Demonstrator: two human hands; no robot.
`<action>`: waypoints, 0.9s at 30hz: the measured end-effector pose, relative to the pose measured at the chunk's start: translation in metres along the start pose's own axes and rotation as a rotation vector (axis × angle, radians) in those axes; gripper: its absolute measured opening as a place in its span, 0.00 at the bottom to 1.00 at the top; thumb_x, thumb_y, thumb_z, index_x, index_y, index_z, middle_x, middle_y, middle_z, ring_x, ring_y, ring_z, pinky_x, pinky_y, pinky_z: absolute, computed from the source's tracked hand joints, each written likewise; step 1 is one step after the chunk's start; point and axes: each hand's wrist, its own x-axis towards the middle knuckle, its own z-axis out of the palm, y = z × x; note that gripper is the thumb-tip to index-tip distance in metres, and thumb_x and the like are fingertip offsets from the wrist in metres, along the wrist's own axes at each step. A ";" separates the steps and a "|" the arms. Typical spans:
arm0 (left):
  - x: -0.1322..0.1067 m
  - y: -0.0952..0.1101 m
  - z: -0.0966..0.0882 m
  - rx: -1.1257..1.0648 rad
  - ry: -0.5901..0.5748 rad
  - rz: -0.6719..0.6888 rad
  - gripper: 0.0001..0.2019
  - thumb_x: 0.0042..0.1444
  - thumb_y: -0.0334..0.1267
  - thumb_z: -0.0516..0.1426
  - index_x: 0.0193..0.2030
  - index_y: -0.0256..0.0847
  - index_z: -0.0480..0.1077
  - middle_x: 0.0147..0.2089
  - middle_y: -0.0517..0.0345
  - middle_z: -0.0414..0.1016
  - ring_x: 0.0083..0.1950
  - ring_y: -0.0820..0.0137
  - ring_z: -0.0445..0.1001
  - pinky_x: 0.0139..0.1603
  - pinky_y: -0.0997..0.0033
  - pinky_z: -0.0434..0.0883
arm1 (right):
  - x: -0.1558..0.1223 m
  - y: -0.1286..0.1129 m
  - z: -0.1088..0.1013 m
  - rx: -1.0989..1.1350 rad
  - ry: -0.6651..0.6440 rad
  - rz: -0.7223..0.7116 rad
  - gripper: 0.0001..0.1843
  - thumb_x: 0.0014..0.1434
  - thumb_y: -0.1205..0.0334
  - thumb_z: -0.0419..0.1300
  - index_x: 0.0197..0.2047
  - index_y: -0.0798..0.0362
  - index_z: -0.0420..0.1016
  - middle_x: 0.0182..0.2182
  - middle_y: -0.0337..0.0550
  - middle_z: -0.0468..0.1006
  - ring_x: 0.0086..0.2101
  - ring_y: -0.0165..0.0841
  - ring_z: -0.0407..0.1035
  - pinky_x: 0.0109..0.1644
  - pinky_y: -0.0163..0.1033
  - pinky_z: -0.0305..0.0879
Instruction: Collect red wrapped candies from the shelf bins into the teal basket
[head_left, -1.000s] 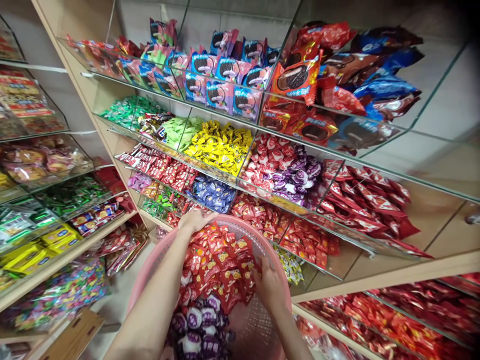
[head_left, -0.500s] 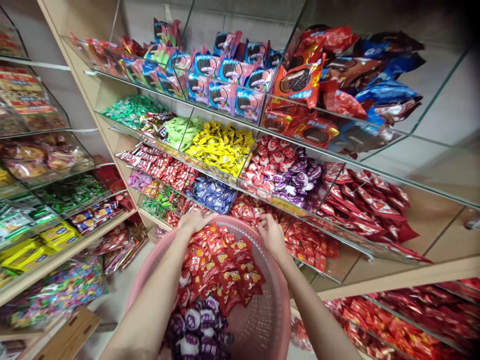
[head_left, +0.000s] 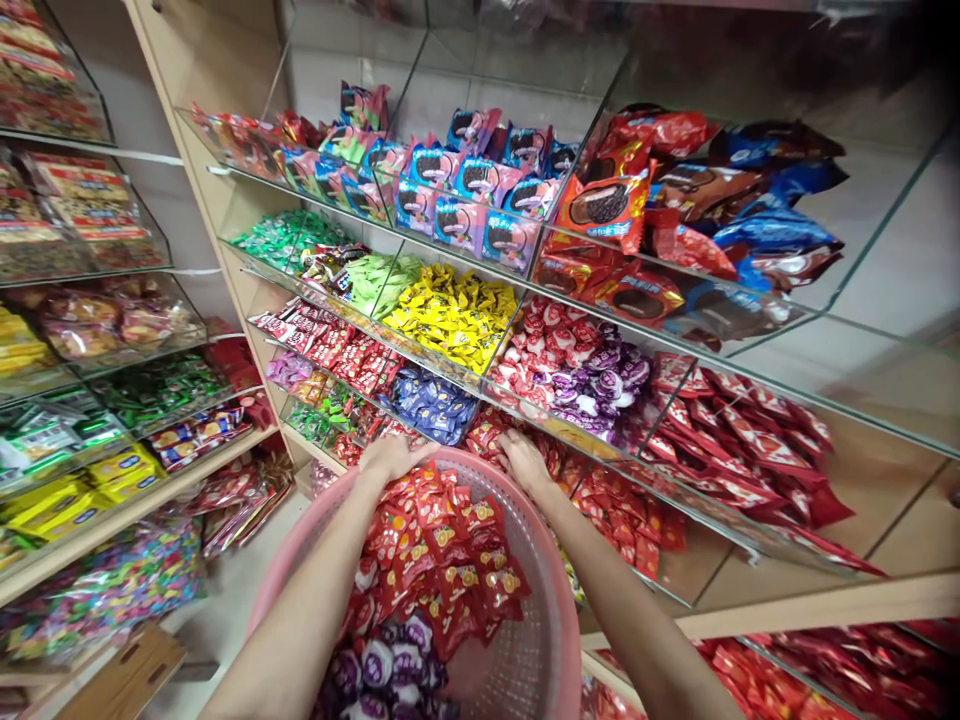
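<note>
A pink plastic basket (head_left: 266, 575) stands before me, holding several red candy packets (head_left: 442, 545) with orange pictures and purple-and-white wrapped candies (head_left: 394, 660). My left hand (head_left: 391, 456) is closed over its far rim, thumb pointing right along the edge. Beyond the rim, my right hand (head_left: 525, 460) reaches over a shelf compartment of dark red candy packets (head_left: 486, 432). Its fingers are bent and slightly apart, with the tips among the packets. Whether they touch one is hard to see. More red packets (head_left: 626, 510) lie in the compartment to the right.
Glass-fronted shelves rise ahead, with yellow candies (head_left: 454, 315), blue packets (head_left: 433, 400) and wrapped cookies (head_left: 604, 205). A glass shelf edge (head_left: 585, 440) runs just above my right hand. Another shelf unit (head_left: 150, 465) stands left, above a bag of colourful candies (head_left: 112, 580).
My right hand has moved left, further over the dark red packets. My left hand keeps its hold on the basket rim. The view has tilted slightly, so the shelves sit lower.
</note>
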 end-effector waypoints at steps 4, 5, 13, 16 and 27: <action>-0.001 0.001 -0.001 -0.011 0.002 -0.007 0.43 0.45 0.73 0.35 0.39 0.37 0.74 0.46 0.37 0.75 0.47 0.49 0.74 0.45 0.57 0.68 | -0.009 0.002 -0.004 0.091 0.115 0.007 0.11 0.62 0.64 0.46 0.36 0.52 0.69 0.44 0.50 0.69 0.47 0.38 0.61 0.53 0.42 0.54; -0.001 0.001 -0.001 -0.015 0.001 -0.007 0.43 0.45 0.73 0.35 0.39 0.37 0.74 0.46 0.36 0.75 0.47 0.49 0.73 0.45 0.56 0.68 | -0.012 0.003 -0.006 0.131 0.157 0.016 0.12 0.63 0.63 0.45 0.36 0.52 0.69 0.44 0.50 0.69 0.47 0.38 0.61 0.54 0.42 0.54; 0.002 -0.001 0.000 -0.007 -0.023 -0.016 0.44 0.45 0.73 0.36 0.41 0.37 0.74 0.47 0.37 0.75 0.47 0.51 0.74 0.46 0.59 0.68 | -0.046 0.004 -0.013 0.627 0.532 0.227 0.16 0.61 0.50 0.46 0.36 0.53 0.65 0.30 0.44 0.71 0.32 0.34 0.65 0.41 0.41 0.63; 0.001 0.000 0.000 -0.006 -0.022 -0.015 0.44 0.45 0.73 0.36 0.41 0.37 0.74 0.48 0.38 0.75 0.48 0.50 0.73 0.46 0.58 0.68 | -0.060 -0.003 -0.008 0.847 0.597 0.293 0.16 0.57 0.46 0.51 0.33 0.52 0.64 0.26 0.38 0.68 0.28 0.31 0.64 0.36 0.38 0.64; 0.002 0.002 0.001 0.021 -0.020 -0.048 0.46 0.44 0.74 0.38 0.45 0.34 0.74 0.49 0.37 0.74 0.49 0.49 0.73 0.47 0.58 0.68 | -0.095 -0.018 -0.011 1.483 0.389 0.479 0.20 0.42 0.47 0.66 0.31 0.51 0.67 0.27 0.34 0.71 0.28 0.27 0.66 0.32 0.32 0.67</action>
